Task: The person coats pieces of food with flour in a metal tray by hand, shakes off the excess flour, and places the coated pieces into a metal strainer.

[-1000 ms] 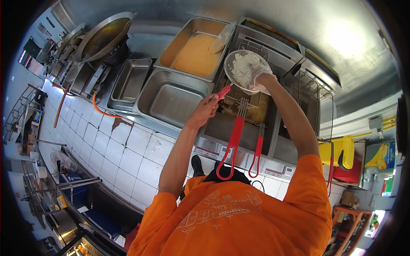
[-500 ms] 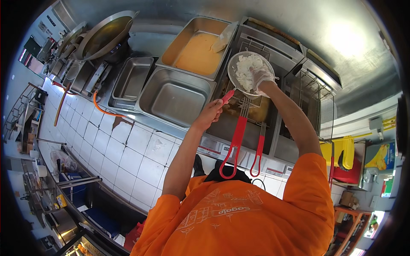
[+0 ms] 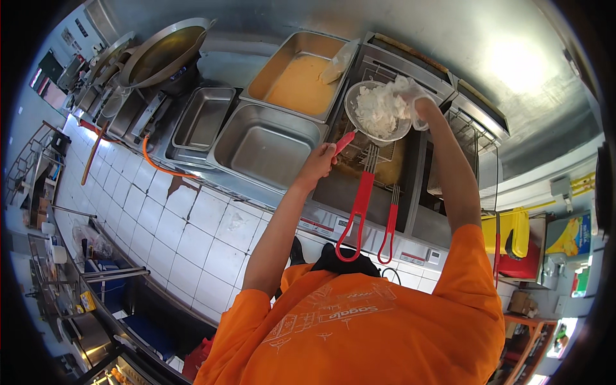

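My left hand point(image 3: 319, 163) is closed round the red handle point(image 3: 344, 142) of a round wire strainer point(image 3: 353, 122). The strainer hangs level over the fryer, piled with white, flour-coated pieces point(image 3: 377, 114) whose kind I cannot make out. A clear plastic glove covers my right hand point(image 3: 416, 106), at the strainer's right side and against the edge of the pile. Its fingers are blurred and partly lost in the loose glove, so their grip does not show. Below the strainer, two fryer baskets with red handles, one wide point(image 3: 362, 202) and one narrow point(image 3: 391, 221), rest over brownish oil point(image 3: 388, 172).
Left of the fryer stand a deep pan of orange-yellow batter point(image 3: 296, 80) with a clear scoop point(image 3: 337, 64) and two steel pans, one larger point(image 3: 266, 144), one smaller point(image 3: 204, 119). A wok of oil point(image 3: 168, 54) sits far left. Another wire basket point(image 3: 486, 176) hangs right.
My right hand has moved from inside the pile up and right to the strainer's edge. The white pieces are rearranged. My left hand keeps its hold on the handle.
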A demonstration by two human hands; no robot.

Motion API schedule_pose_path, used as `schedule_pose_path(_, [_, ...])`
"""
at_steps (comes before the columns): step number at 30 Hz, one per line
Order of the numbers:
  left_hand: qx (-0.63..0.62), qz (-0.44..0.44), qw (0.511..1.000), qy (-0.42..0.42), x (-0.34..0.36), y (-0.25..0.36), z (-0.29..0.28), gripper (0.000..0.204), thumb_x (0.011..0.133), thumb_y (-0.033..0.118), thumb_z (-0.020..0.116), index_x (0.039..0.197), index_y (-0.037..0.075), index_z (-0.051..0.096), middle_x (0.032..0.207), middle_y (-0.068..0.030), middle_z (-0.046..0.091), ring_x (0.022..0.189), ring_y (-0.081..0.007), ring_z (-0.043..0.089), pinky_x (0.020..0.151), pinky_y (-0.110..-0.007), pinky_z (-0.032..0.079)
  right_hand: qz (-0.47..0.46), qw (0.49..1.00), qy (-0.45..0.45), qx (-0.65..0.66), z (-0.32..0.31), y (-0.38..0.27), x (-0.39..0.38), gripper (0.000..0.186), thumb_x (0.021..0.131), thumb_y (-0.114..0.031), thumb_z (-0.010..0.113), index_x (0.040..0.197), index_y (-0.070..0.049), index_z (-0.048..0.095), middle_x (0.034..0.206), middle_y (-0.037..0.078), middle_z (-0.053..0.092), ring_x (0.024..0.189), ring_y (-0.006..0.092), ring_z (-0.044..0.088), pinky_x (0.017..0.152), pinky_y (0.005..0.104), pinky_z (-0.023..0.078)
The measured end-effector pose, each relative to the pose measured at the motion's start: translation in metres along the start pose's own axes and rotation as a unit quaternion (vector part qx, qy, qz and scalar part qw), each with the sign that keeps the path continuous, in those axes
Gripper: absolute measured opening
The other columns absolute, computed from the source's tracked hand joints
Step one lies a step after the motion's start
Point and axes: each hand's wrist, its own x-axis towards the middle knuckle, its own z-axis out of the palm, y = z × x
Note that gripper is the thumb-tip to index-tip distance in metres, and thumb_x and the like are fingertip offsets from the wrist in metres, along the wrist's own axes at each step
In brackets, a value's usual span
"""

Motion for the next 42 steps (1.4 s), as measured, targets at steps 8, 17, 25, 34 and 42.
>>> schedule_pose_path(8, [0.032,0.008,0.999,0.006,0.001,0.012,0.018,0.031,0.103,0.039,0.050,0.106,0.009,0.057,0.079,0.0013,0.053,0.056,-0.0048,0.043,0.049,-0.021,0.035,-0.042,0.896,-0.146,0.417,-0.026,0.074,0.041,0.026,0.090,-0.008,0.068,0.115,-0.003,0.065,0.106,0.008,0.069,0.090,0.0204,0.066,0.079,0.0341,0.056])
schedule_pose_path(17, [0.076,0.071,0.987,0.124,-0.016,-0.005,0.025,0.045,0.102,0.044,0.049,0.124,0.005,0.050,0.102,-0.0052,0.060,0.074,-0.0098,0.058,0.063,-0.026,0.046,0.007,0.884,-0.011,0.468,-0.062,0.052,-0.049,0.032,0.102,-0.019,0.050,0.130,-0.006,0.057,0.121,0.012,0.067,0.105,0.0246,0.068,0.090,0.0370,0.058])
schedule_pose_path(25, [-0.038,0.157,0.955,0.248,-0.132,-0.130,0.055,0.026,0.103,0.024,0.053,0.122,0.005,0.050,0.102,-0.0053,0.057,0.067,-0.0086,0.053,0.061,-0.024,0.046,0.030,0.766,0.006,0.642,-0.004,0.175,-0.084,0.015,0.091,-0.020,0.063,0.101,-0.009,0.059,0.087,0.011,0.067,0.083,0.0280,0.070,0.070,0.0426,0.061])
schedule_pose_path(34, [-0.108,-0.039,0.962,0.249,-0.164,-0.043,0.052,0.018,0.095,0.019,0.055,0.109,0.008,0.053,0.094,-0.0027,0.055,0.059,-0.0097,0.048,0.058,-0.023,0.041,0.026,0.970,0.201,0.135,0.109,0.359,-0.015,0.028,0.084,-0.023,0.072,0.103,-0.007,0.059,0.097,0.011,0.068,0.090,0.0302,0.067,0.073,0.0389,0.056])
schedule_pose_path(42, [-0.105,-0.032,0.933,0.343,-0.189,-0.029,0.015,0.015,0.094,0.020,0.055,0.106,0.012,0.056,0.094,-0.0024,0.055,0.062,-0.0099,0.051,0.060,-0.024,0.041,0.196,0.948,0.035,-0.249,0.081,0.264,-0.027,0.058,0.078,-0.034,0.078,0.124,-0.006,0.056,0.124,0.014,0.066,0.114,0.0281,0.064,0.093,0.0367,0.051])
